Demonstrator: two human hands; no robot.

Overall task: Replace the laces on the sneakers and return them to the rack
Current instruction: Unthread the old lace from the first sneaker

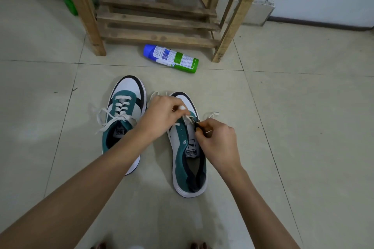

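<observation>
Two teal, white and black sneakers stand side by side on the tiled floor. The left sneaker (125,115) is laced with a cream lace, its ends lying loose. The right sneaker (187,155) has lace only near the toe, and its upper eyelets are bare. My left hand (162,115) pinches the cream lace (187,118) over the right sneaker's toe end. My right hand (218,141) pinches the other part of the lace at the right eyelet row. A loose lace end (212,114) sticks out to the right.
A wooden shoe rack (159,18) stands just beyond the sneakers, its low slats bare. A blue, white and green spray can (171,58) lies on the floor in front of it. A green object (70,6) lies behind the rack's left leg.
</observation>
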